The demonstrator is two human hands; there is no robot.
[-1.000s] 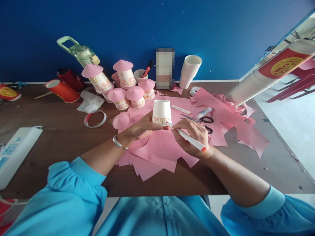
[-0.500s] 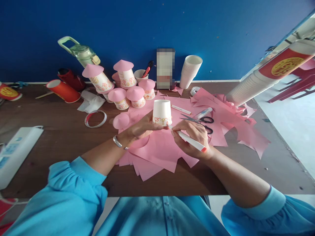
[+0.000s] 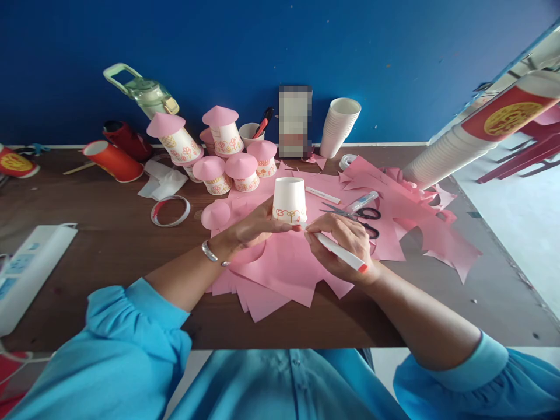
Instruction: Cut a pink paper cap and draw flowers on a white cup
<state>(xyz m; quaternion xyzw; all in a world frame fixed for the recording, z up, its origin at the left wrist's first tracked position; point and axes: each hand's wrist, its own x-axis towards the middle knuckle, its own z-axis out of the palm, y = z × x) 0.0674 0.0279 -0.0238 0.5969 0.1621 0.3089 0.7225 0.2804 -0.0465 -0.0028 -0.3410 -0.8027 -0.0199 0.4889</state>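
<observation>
My left hand is closed around the left side and lower edge of a white paper cup, held upside down above pink paper. Orange and yellow flower drawings run along the cup's lower band. In my right hand is a white marker with a red end, its tip at the cup's lower right edge. Beneath both hands lie sheets of pink paper. Scissors with black handles rest just beyond my right hand, near another white marker.
Several decorated cups with pink cone roofs stand at the back left. A tape roll lies left of them. A stack of white cups and a phone are by the wall. A power strip sits at far left.
Almost nothing differs. The cup and both hands keep their places, with the marker tip still at the cup's lower edge; the whole view has shifted very slightly.
</observation>
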